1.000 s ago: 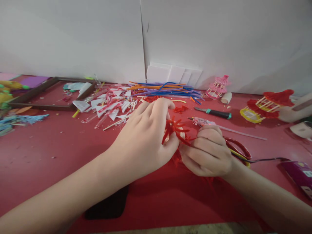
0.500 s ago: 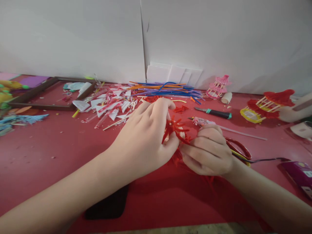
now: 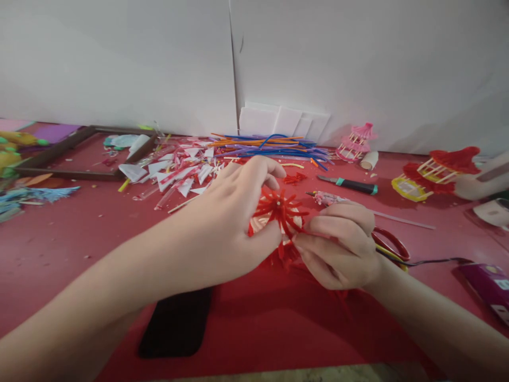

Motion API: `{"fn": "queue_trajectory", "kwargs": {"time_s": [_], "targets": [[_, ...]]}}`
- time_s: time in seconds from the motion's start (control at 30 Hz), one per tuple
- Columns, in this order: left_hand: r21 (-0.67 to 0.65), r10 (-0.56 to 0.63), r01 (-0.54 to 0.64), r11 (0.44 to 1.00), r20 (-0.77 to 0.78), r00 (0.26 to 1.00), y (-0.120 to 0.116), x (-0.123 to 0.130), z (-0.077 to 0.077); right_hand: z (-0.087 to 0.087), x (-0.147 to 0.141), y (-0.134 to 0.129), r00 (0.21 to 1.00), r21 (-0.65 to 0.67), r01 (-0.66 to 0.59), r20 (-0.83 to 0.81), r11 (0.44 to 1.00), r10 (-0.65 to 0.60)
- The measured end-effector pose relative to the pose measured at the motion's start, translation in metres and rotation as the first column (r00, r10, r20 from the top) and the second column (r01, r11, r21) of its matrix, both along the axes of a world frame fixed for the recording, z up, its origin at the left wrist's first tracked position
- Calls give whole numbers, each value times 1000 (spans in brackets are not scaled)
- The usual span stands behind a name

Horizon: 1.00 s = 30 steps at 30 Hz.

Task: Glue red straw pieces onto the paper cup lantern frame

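A red pipe-cleaner model [image 3: 279, 203] with strands radiating like a star from a small pale tip sits between my hands. Under the strands a pale, coiled-looking layer [image 3: 260, 222] shows, and more red fuzzy material [image 3: 287, 253] hangs below. My left hand [image 3: 234, 217] curves around the model's left side, its thumb on the near side and its curled fingers at the far side. With thumb and fingertips my right hand [image 3: 340, 244] pinches the end of one red strand at the model's lower right. The model's underside is largely hidden.
Beyond my hands lie plastic and paper scraps [image 3: 175, 172], pipe cleaners [image 3: 270, 146] and a utility knife [image 3: 350, 184]. Pink [image 3: 356, 142] and red-yellow [image 3: 441, 172] pagoda models stand to the right. Red-handled scissors [image 3: 392, 241] lie beside my right hand, a black phone [image 3: 177, 326] near the front edge.
My left hand has shifted left and its grip has widened, so more of the star-shaped strands shows. My right hand still pinches a strand, moved slightly.
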State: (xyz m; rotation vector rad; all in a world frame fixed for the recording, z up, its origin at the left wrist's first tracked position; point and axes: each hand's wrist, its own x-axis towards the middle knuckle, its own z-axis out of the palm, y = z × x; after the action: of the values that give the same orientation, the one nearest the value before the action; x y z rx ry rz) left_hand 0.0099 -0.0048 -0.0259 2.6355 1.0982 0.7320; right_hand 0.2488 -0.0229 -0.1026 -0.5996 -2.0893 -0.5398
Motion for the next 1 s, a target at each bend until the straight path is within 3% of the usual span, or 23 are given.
{"fn": "queue_trajectory", "kwargs": {"time_s": [0.13, 0.3, 0.43, 0.5, 0.6, 0.63, 0.67, 0.7, 0.73, 0.77, 0.9, 1.0], "targets": [[-34, 13, -17, 999, -109, 994, 5, -21, 18, -3, 3, -1, 1000, 1, -28, 7, 1000, 28], [-107, -183, 163, 981, -213, 960, 22, -35, 12, 10, 9, -3, 999, -8, -32, -13, 999, 32], [-212, -322, 278, 937, -212, 923, 35, -31, 3, 12, 43, 8, 980, -144, 197, 49, 970, -192], [-242, -344, 299, 923, -176, 922, 40, -28, 1, 3, 72, 14, 924, -238, 376, 166, 896, -344], [-243, -307, 260, 935, -181, 934, 45, -27, -2, -12, 114, 17, 859, -403, 510, 278, 760, -429], [-228, -274, 230, 946, -187, 943, 46, -27, -3, -16, 124, 16, 819, -499, 574, 360, 650, -447], [-207, -246, 206, 956, -189, 951, 46, -27, -5, -19, 129, 13, 743, -562, 666, 438, 490, -506], [-186, -217, 182, 966, -191, 957, 45, -27, -6, -21, 132, 11, 697, -609, 705, 499, 364, -514], [-168, -188, 157, 973, -195, 963, 44, -27, -8, -22, 131, 9, 663, -637, 725, 542, 261, -517], [-153, -160, 130, 980, -200, 967, 42, -26, -9, -22, 128, 8, 651, -658, 725, 556, 204, -517], [-125, -31, 1, 992, -243, 969, 30, -20, -10, -26, 110, 12, 688, -717, 669, 496, 197, -529], [-94, 10, -39, 995, -289, 957, 27, -22, -9, -30, 102, 19, 665, -756, 633, 420, 167, -618]]}}
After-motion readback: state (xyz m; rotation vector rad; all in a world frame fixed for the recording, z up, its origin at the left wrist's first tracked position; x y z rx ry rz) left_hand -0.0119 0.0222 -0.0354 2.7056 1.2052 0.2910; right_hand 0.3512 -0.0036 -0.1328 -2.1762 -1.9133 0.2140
